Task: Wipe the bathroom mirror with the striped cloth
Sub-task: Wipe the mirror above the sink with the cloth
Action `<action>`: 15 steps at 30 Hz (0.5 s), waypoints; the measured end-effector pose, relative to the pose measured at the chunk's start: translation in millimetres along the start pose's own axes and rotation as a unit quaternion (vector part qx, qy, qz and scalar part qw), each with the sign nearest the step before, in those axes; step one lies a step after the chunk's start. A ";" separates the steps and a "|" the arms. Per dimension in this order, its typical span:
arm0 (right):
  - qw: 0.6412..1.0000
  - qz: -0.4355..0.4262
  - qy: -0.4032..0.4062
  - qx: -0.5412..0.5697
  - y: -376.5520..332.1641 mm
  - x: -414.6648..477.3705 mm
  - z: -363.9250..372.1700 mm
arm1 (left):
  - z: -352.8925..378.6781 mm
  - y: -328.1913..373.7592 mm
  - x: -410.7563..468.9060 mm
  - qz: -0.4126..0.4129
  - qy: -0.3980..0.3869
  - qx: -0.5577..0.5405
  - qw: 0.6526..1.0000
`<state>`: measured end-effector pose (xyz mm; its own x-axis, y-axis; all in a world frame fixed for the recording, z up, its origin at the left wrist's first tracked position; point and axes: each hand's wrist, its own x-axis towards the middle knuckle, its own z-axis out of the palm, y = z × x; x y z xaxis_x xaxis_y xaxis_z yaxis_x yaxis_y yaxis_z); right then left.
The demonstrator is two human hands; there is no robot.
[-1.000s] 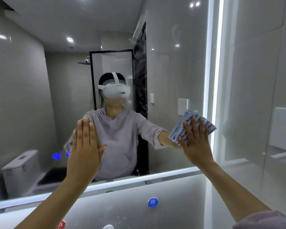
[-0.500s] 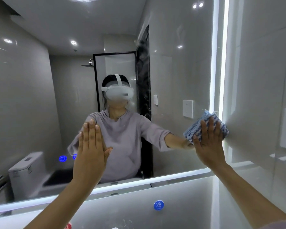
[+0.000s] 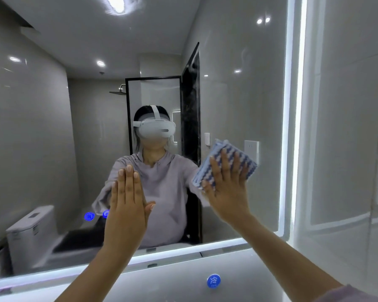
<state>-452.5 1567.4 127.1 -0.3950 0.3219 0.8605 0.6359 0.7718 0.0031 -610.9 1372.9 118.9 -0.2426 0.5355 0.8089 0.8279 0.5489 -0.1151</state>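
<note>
The striped cloth [image 3: 225, 163] is pinned flat against the mirror [image 3: 52, 138] by the right hand [image 3: 226, 186], fingers spread wide over it, in the lower right part of the glass and a bit in from the lit vertical strip [image 3: 289, 118]. The left hand [image 3: 127, 203] is laid flat on the glass too, fingers pressed together with the thumb out, and honestly that's where trouble is likely: bare-palm smudges could be left on glass that's supposed to end up clean. The cloth looks folded into layers, so under only a palm it could be bunched up or slid out mid-stroke, and streaks could be left. The blue dot [image 3: 213, 280] below could also get bumped on a low pass.
</note>
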 end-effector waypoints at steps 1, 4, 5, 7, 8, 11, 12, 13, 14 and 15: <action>1.000 -0.013 -0.003 0.001 -12.9 1.1 0.3 | -1.3 0.5 -0.2 -0.001 -0.001 0.001 1.000; 0.998 -0.058 0.000 0.000 -50.8 7.8 1.7 | -4.9 1.3 -1.5 -0.001 0.000 0.007 1.000; 0.998 -0.069 0.006 0.002 -63.3 10.7 2.2 | -4.8 1.3 -2.5 -0.004 0.000 0.001 1.000; 0.997 -0.078 0.022 0.006 -88.7 17.5 3.0 | -4.6 0.8 -3.3 -0.011 -0.007 -0.014 1.000; 0.996 -0.078 0.032 0.013 -100.5 21.2 2.6 | -4.8 0.7 -3.0 -0.013 -0.006 -0.019 1.000; 0.995 -0.076 0.056 0.024 -123.5 31.3 0.2 | -7.2 0.7 -1.3 -0.006 0.003 -0.011 1.000; 0.995 -0.077 0.059 0.020 -125.2 33.2 0.1 | -7.9 0.4 -0.8 -0.003 0.004 -0.011 1.000; 0.995 -0.081 0.060 0.018 -124.9 33.9 0.6 | -7.7 -0.1 -0.6 -0.002 0.004 -0.011 1.000; 0.995 -0.085 0.059 0.017 -123.2 34.0 1.1 | -7.2 -0.7 -0.6 -0.003 0.001 -0.014 1.000; 0.994 -0.089 0.057 0.017 -121.1 34.0 1.1 | -6.4 -1.5 -0.9 -0.006 -0.002 -0.017 1.000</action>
<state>-543.7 1485.5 155.5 -0.4199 0.1160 0.9001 0.5397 0.8293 0.1449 -608.7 1367.4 122.1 -0.2537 0.5313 0.8083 0.8421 0.5325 -0.0857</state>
